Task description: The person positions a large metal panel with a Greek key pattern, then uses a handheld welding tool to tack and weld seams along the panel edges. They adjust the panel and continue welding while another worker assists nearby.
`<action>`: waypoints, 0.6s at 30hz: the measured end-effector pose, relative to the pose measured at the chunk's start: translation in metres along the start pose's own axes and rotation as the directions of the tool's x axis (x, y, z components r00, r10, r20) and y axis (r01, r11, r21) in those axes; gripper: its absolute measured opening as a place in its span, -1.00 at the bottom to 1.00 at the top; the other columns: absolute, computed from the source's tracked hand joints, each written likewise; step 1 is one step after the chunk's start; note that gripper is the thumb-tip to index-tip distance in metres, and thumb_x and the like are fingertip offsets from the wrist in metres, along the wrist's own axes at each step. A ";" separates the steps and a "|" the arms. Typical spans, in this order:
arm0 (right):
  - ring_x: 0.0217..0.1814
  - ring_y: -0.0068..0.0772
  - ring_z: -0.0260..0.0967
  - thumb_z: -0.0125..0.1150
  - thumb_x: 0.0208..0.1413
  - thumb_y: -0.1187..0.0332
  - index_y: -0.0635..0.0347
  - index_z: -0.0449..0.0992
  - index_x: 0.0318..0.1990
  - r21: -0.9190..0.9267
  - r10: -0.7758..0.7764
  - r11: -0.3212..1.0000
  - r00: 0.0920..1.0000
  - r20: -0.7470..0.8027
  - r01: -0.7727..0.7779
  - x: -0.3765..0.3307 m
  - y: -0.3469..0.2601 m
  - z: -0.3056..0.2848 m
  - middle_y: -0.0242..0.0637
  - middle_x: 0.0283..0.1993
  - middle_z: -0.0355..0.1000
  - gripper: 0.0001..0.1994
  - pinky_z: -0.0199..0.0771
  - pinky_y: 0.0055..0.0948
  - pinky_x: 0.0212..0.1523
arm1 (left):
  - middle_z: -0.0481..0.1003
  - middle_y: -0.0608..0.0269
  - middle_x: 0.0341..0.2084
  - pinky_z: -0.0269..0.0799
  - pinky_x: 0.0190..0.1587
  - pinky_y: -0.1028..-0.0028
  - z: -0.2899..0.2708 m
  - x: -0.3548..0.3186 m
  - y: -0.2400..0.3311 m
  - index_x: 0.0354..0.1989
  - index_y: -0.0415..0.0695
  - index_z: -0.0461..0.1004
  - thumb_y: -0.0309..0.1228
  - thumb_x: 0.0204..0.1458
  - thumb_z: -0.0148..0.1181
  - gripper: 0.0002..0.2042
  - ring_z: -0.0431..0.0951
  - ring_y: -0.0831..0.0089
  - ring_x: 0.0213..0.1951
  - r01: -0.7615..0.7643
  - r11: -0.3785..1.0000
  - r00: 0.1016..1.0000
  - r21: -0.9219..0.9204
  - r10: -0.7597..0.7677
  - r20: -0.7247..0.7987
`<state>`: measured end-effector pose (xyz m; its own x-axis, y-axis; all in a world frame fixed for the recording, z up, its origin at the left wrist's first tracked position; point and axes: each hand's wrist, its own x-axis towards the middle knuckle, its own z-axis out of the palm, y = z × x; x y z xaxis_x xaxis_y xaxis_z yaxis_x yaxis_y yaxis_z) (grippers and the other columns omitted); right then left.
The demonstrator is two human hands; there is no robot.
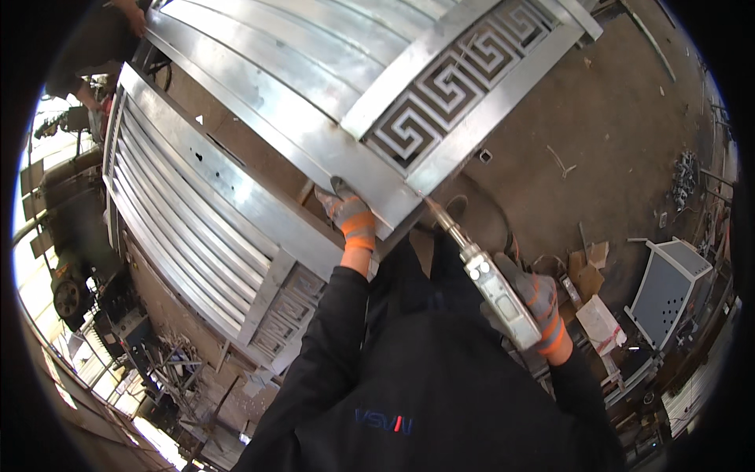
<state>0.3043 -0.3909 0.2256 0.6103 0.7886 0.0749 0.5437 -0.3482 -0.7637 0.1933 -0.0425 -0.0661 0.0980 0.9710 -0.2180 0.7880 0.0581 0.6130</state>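
A large silvery metal gate panel (259, 86) lies in front of me, with a square-spiral fretwork strip (452, 88) along its right side. My left hand (348, 215), in a grey glove with orange bands, grips the panel's near edge close to its corner. In my right hand (539, 303), gloved alike, is a handheld welding torch (502, 295) with a boxy silver body. Its narrow copper-coloured nozzle points up and left, with the tip at or very near the panel's near right corner. I cannot tell whether it touches.
A second slatted metal panel (185, 204) stands below and left of the first. Another person's hand (135, 20) is at the far left end. Cardboard scraps (588, 267), a grey metal frame (671, 291) and metal offcuts (684, 181) lie at right; machinery (71, 295) stands at left.
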 end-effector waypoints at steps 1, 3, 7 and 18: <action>-0.16 -0.02 0.77 0.60 0.14 0.32 0.35 0.58 0.38 0.111 0.066 0.991 0.994 0.087 -0.075 -0.004 0.003 0.001 -0.07 0.03 0.75 -0.35 0.79 -0.23 -0.15 | 0.32 -0.15 0.59 0.58 0.24 0.12 0.000 0.001 -0.003 0.73 -0.27 0.06 -0.07 0.53 0.08 -0.24 0.62 0.01 0.35 -0.036 0.998 0.999 0.047 0.037 -0.015; -0.15 -0.04 0.76 0.61 0.08 0.40 0.37 0.54 0.39 0.107 -0.061 0.993 0.995 0.080 0.052 -0.003 0.016 0.014 -0.02 0.11 0.69 -0.31 0.76 -0.22 -0.20 | 0.30 -0.27 0.58 0.50 0.34 0.14 -0.005 0.001 -0.007 0.72 -0.28 0.07 -0.10 0.54 0.07 -0.26 0.50 -0.08 0.45 -0.189 0.967 0.982 0.171 0.185 0.043; 0.01 -0.04 0.76 0.56 0.15 0.41 0.31 0.47 0.49 0.253 0.018 0.966 0.986 0.168 -0.061 -0.009 0.019 0.029 -0.03 0.24 0.67 -0.28 0.75 -0.22 -0.02 | 0.31 -0.35 0.55 0.26 0.56 0.18 -0.031 -0.025 -0.011 0.68 -0.40 0.07 0.00 0.50 0.26 -0.14 0.27 -0.09 0.60 -0.050 0.865 0.966 -0.499 0.169 0.196; -0.03 -0.30 0.79 0.53 0.00 0.48 0.33 0.48 0.48 0.324 0.248 0.862 0.882 0.400 -0.390 0.010 0.059 0.032 -0.22 0.05 0.76 -0.21 0.75 -0.37 0.03 | 0.65 0.04 -0.05 0.65 -0.33 0.38 -0.113 -0.027 0.011 0.41 -0.28 0.36 -0.39 0.33 0.47 -0.44 0.71 0.36 -0.28 0.288 0.929 0.541 -0.232 0.042 0.840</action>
<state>0.3242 -0.3870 0.1605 0.4427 0.8120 -0.3803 0.0441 -0.4434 -0.8953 0.1309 -0.0418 0.0325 0.5968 0.3329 -0.7301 0.6193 0.3875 0.6829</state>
